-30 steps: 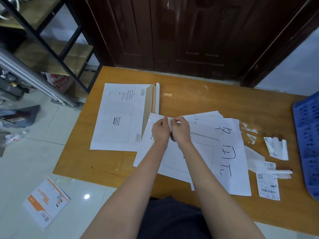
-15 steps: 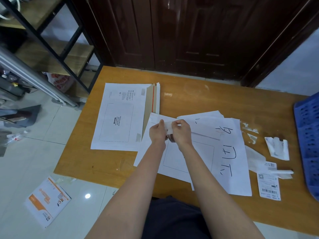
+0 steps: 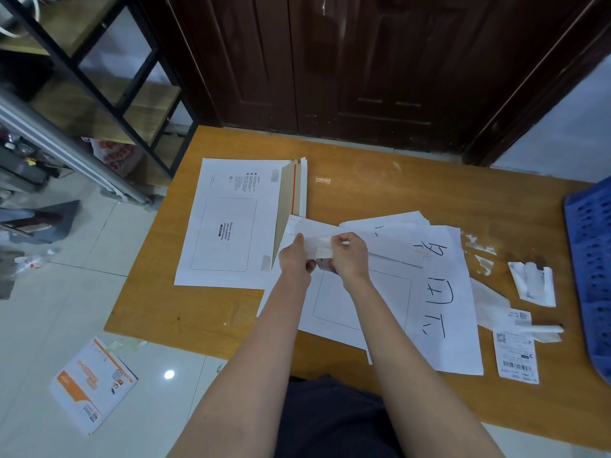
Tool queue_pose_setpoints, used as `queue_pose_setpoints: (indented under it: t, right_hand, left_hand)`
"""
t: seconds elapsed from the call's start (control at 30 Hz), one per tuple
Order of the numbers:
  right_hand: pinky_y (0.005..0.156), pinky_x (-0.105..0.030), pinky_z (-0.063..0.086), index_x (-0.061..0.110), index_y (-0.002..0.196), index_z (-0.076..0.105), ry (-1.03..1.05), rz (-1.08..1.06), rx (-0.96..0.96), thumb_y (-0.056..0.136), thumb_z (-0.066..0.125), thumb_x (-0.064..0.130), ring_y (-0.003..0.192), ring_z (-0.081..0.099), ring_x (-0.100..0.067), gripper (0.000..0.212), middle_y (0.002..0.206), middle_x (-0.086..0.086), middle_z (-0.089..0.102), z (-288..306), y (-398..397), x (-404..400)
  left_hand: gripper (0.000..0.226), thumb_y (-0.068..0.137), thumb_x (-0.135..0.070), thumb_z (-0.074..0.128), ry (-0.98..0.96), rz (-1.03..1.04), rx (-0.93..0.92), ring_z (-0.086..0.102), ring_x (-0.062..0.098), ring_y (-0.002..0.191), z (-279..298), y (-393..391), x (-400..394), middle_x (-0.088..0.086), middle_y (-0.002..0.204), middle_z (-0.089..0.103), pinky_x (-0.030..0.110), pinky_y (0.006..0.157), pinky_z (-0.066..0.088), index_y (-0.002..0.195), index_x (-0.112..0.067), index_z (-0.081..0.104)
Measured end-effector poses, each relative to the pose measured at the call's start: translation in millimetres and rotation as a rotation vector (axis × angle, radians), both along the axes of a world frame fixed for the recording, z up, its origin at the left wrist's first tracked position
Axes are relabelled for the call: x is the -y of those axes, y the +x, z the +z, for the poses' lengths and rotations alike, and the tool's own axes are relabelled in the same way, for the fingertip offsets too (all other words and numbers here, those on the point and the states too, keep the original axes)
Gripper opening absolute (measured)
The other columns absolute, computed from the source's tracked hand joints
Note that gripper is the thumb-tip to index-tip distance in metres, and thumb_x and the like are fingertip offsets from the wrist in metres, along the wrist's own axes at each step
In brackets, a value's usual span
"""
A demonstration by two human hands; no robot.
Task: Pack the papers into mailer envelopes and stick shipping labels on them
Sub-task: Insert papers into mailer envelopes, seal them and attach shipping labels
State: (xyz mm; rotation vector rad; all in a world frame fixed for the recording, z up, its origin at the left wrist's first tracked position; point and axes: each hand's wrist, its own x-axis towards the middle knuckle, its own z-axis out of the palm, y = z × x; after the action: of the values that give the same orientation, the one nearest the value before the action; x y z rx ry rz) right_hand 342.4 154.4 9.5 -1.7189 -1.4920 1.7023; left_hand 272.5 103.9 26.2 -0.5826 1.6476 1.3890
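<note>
My left hand and my right hand both pinch a small white label strip above the middle of the table. Under them lies a white mailer envelope with an outlined address box. A sheet of paper with large handwritten characters overlaps its right side. A stack of white mailer envelopes with a brown flap lies to the left. A printed shipping label with a barcode lies at the right front of the table.
The wooden table stands against a dark wooden door. A blue plastic basket sits at the right edge. Crumpled label backing and paper scraps lie near it. A metal shelf stands at left. An orange and white envelope lies on the floor.
My hands stayed over the envelope and drew slightly apart, so more of the white strip shows between my fingers.
</note>
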Motion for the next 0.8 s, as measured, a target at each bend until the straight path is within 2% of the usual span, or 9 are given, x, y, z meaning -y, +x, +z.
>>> queue_pose_setpoints:
  t: [0.07, 0.2, 0.33, 0.47, 0.53, 0.63, 0.73, 0.8]
  right_hand:
    - [0.081, -0.049, 0.055, 0.013, 0.090, 0.057, 0.008, -0.002, 0.016, 0.092, 0.049, 0.018, 0.090, 0.065, -0.032, 0.010, 0.096, -0.008, 0.064, 0.5, 0.7, 0.7]
    - [0.083, -0.049, 0.055, 0.012, 0.092, 0.058, 0.011, -0.013, 0.029, 0.092, 0.049, 0.018, 0.094, 0.063, -0.029, 0.010, 0.089, 0.000, 0.058, 0.3, 2.9, 1.1]
    - [0.086, -0.042, 0.053, 0.008, 0.096, 0.059, 0.041, -0.018, 0.061, 0.093, 0.048, 0.016, 0.092, 0.059, -0.026, 0.014, 0.094, -0.001, 0.057, 0.8, 7.8, 0.4]
    - [0.086, -0.048, 0.053, 0.010, 0.091, 0.057, 0.023, -0.021, 0.042, 0.093, 0.049, 0.016, 0.093, 0.062, -0.030, 0.010, 0.083, 0.006, 0.054, -2.8, 10.4, 2.2]
    - [0.079, -0.044, 0.055, 0.010, 0.092, 0.056, 0.004, -0.029, 0.042, 0.093, 0.049, 0.016, 0.090, 0.064, -0.034, 0.009, 0.089, 0.000, 0.056, -3.0, 10.7, 2.4]
    - [0.053, -0.026, 0.049, 0.008, 0.094, 0.056, -0.034, -0.051, 0.023, 0.094, 0.049, 0.015, 0.071, 0.062, -0.028, 0.009, 0.096, -0.007, 0.058, -2.2, 11.3, 2.7]
    - [0.049, -0.022, 0.044, 0.006, 0.096, 0.056, -0.057, -0.061, 0.002, 0.094, 0.049, 0.014, 0.053, 0.053, -0.018, 0.011, 0.092, -0.008, 0.058, -0.5, 11.2, 3.5]
    - [0.049, -0.023, 0.043, 0.006, 0.097, 0.056, -0.069, -0.071, -0.009, 0.094, 0.049, 0.014, 0.052, 0.051, -0.017, 0.011, 0.089, -0.008, 0.057, 0.1, 12.2, 3.7]
  left_hand:
    - [0.024, 0.094, -0.025, 0.056, -0.003, 0.020, 0.013, 0.047, 0.016, 0.057, -0.6, -0.7, 1.8, 0.006, 0.074, 0.050, 0.021, 0.042, 0.037, 0.074, -0.012, 0.050]
    - [0.022, 0.095, -0.026, 0.056, 0.024, 0.079, 0.046, 0.047, 0.016, 0.059, -2.9, -2.7, 4.7, 0.006, 0.077, 0.052, 0.017, 0.037, 0.038, 0.078, -0.013, 0.052]
    - [0.017, 0.095, -0.027, 0.055, 0.004, 0.091, 0.042, 0.046, 0.016, 0.059, -5.7, -3.9, 8.5, 0.006, 0.080, 0.050, 0.018, 0.038, 0.040, 0.089, -0.011, 0.052]
    - [0.020, 0.094, -0.025, 0.057, 0.009, 0.126, 0.059, 0.049, 0.016, 0.061, -6.1, -4.4, 11.9, 0.007, 0.081, 0.050, 0.019, 0.039, 0.043, 0.102, -0.008, 0.049]
    - [0.025, 0.094, -0.023, 0.058, 0.050, 0.177, 0.105, 0.050, 0.017, 0.061, -4.9, -4.8, 13.3, 0.007, 0.080, 0.051, 0.016, 0.036, 0.043, 0.113, -0.008, 0.051]
    - [0.036, 0.094, -0.020, 0.058, 0.131, 0.240, 0.173, 0.049, 0.017, 0.061, -1.4, -5.1, 14.6, 0.007, 0.079, 0.052, 0.015, 0.033, 0.043, 0.128, -0.007, 0.051]
    - [0.040, 0.095, -0.019, 0.057, 0.161, 0.258, 0.195, 0.053, 0.017, 0.066, 1.0, -5.9, 15.0, 0.007, 0.080, 0.053, 0.022, 0.044, 0.049, 0.132, -0.007, 0.048]
    - [0.040, 0.095, -0.019, 0.057, 0.159, 0.262, 0.190, 0.061, 0.019, 0.080, 1.8, -6.5, 16.1, 0.008, 0.080, 0.054, 0.025, 0.052, 0.048, 0.132, -0.007, 0.048]
